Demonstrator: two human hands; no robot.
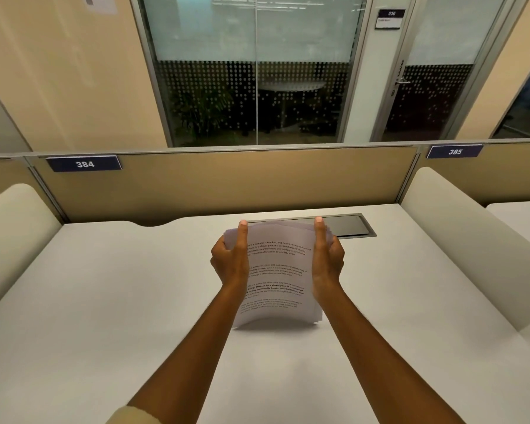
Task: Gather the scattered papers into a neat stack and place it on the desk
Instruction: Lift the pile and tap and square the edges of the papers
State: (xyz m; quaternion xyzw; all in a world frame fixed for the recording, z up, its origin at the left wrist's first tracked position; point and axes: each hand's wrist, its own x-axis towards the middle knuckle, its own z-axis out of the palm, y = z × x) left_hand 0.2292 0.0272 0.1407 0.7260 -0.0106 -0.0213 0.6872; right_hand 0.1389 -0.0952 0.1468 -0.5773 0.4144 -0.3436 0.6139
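Head view, single frame. A cream sleeve cuff (129, 416) is seen at 7 o'clock; both forearms are extended from 6 o'clock toward centre.

The table (104, 301) is white and bare in the near field; no loose sheets are seen on it, so gathering is judged finished.

The papers (276, 270) are held at frame centre as one stack, printed side toward the camera, raised and bowed. The lower edge appears to be just above or touching the table; which cannot be told, though a soft shadow lies under it.

The left hand (230, 261) is closed on the stack's left edge, thumb laid up the front. The right hand (328, 261) is closed on the right edge likewise. The remaining fingers are hidden behind the sheets.

Sheet edges at the lower right corner are seen slightly stepped, not flush.

Step in hand, as judged: squaring the stack. Next move is judged to call for tapping the lower edge on the table until flush, then laying the stack flat.

Farther, at 1 o'clock: a dark cable hatch (352, 226) set in the table. Beyond, a tan partition (227, 182) with number plates.
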